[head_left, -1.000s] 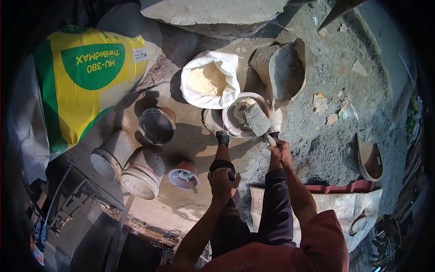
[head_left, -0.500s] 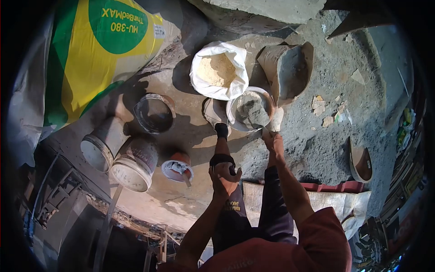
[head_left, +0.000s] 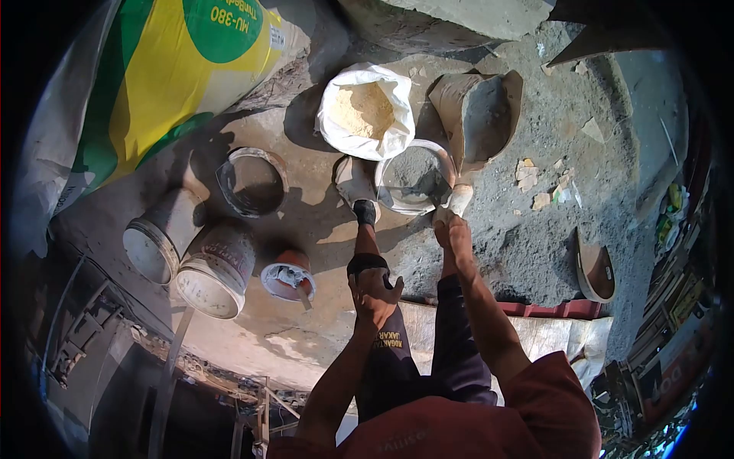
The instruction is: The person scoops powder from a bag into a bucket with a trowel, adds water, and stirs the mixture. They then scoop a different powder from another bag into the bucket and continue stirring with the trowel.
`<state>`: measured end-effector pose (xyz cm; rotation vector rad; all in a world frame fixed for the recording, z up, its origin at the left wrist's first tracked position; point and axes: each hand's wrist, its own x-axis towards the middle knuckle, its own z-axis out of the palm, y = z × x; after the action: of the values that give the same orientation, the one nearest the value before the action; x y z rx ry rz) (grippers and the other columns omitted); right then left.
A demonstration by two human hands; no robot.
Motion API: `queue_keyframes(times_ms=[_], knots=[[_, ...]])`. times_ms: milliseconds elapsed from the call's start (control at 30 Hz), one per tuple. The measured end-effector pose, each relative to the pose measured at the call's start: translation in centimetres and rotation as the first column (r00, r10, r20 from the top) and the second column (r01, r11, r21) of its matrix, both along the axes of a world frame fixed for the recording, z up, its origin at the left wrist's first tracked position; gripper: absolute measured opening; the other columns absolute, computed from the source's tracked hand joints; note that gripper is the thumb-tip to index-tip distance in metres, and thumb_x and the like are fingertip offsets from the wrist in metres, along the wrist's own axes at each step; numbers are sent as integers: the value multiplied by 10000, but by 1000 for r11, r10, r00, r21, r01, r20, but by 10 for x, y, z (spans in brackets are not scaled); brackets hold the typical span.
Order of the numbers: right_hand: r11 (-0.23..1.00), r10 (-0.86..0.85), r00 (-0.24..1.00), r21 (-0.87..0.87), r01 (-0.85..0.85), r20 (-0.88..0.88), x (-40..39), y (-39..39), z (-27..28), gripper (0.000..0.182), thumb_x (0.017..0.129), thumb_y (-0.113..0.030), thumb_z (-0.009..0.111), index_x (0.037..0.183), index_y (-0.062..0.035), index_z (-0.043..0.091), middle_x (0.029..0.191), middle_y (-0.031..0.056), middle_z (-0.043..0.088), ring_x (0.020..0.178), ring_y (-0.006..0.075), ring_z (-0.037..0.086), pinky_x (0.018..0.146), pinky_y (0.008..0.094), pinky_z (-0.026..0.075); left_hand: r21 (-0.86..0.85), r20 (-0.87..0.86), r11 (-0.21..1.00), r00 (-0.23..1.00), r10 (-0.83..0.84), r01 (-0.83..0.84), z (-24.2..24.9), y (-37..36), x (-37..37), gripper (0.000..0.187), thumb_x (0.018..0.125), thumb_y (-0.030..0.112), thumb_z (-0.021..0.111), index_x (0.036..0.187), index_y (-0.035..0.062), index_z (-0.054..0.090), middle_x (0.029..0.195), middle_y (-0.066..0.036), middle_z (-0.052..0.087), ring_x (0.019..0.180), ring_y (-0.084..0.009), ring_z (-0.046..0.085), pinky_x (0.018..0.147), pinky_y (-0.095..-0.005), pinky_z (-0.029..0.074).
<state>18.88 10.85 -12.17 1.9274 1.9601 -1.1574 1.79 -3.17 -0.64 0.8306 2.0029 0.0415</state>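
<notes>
My right hand (head_left: 449, 223) reaches down to the near rim of a white bucket (head_left: 390, 200) that holds grey cement mix. It grips a trowel handle, and the blade is down inside the bucket and hard to make out. My left hand (head_left: 372, 289) rests on my left knee with nothing in it. My feet stand on either side of the bucket, the left shoe (head_left: 354, 182) and the right shoe (head_left: 459, 200). Just beyond are a white sack of tan powder (head_left: 365, 111) and an opened grey cement bag (head_left: 475, 115).
A yellow and green sack (head_left: 176, 69) lies at the upper left. Several used buckets (head_left: 216, 269) and a small cup (head_left: 287, 280) stand on the floor to the left. A pile of grey sand (head_left: 527, 245) and a curved pan (head_left: 595, 269) are on the right.
The trowel, raised with a load of grey mix a second ago, has gone down into the bucket. My view has shifted, so everything sits a little higher and further left.
</notes>
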Motion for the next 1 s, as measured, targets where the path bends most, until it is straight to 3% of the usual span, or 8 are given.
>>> queue_keyframes(times_ms=[100,167,267,367,567,667,900,1000], knots=[[998,2,999,60,-4,34,-25,9,22,214,761,-140,589,944,-38,631,789,230,624,797,407,623,669,451,501,-45,26,999,1000,-3,4,5,3,-2,507,739,485,660,1000,51,664,1007,-150,657,1045,-314,563,1037,-464,286],[990,17,1000,138,-15,-10,-39,14,26,167,768,-117,556,897,-35,624,766,248,618,804,440,622,675,476,497,-9,-19,998,998,-54,54,1,-5,0,515,788,508,605,1045,62,633,1040,-95,647,1053,-271,568,1104,-489,196],[992,37,997,116,-45,72,-47,5,10,390,739,-80,556,1126,-104,590,951,284,555,817,461,593,690,496,495,27,-63,998,996,-62,64,-6,-13,5,500,782,501,613,1030,68,637,1015,-89,648,1032,-266,571,1089,-490,219],[998,60,990,-9,-59,128,-44,-10,-6,470,753,-69,545,1217,-145,548,1069,289,509,807,444,596,688,504,500,71,-125,995,991,-57,66,-5,-14,6,477,774,487,625,1007,71,642,993,-85,648,1012,-263,574,1070,-487,249],[990,125,974,40,-135,187,-28,-25,5,455,777,-58,522,1218,-166,564,1063,263,488,831,414,607,667,493,513,-77,29,996,999,-43,45,6,5,-4,517,755,506,653,1029,68,651,1061,-126,648,1078,-296,557,1059,-464,270],[976,210,949,7,-217,237,-15,-29,6,463,782,-47,512,1226,-168,564,1057,252,492,817,414,606,666,492,513,-17,-51,999,997,-50,50,2,-1,2,499,747,491,665,1009,66,658,1028,-126,656,1051,-294,568,1044,-464,287],[991,135,978,-21,-133,159,5,-13,51,447,782,-39,519,1187,-201,617,987,209,521,768,406,597,637,479,494,0,-91,999,995,-50,50,-2,-6,11,495,741,479,676,1004,59,661,1008,-134,660,1050,-294,571,1037,-475,290],[951,-96,995,295,88,15,28,-8,55,499,752,-59,613,1232,-196,608,870,187,536,734,379,563,664,441,466,8,-82,1000,996,-15,16,-9,-11,19,495,731,473,690,1009,64,661,1007,-132,658,1053,-293,571,1033,-472,289]])
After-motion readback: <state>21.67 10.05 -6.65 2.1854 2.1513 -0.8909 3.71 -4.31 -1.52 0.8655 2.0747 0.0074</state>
